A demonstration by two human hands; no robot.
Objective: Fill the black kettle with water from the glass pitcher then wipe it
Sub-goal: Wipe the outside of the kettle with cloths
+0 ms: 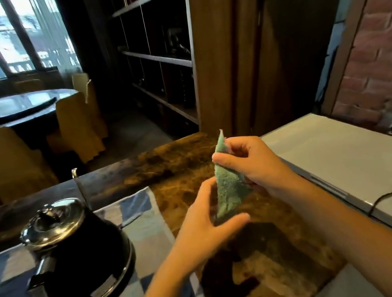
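My right hand [249, 163] pinches the top of the green cloth [229, 189], my left hand [200, 225] its bottom; the lidded black kettle [79, 251] stands nearby, wiping apparently not begun.

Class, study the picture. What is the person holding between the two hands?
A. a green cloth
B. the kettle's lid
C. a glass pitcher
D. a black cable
A: the right hand pinches the green cloth near its top and the left hand holds its lower end; the lid sits on the black kettle.
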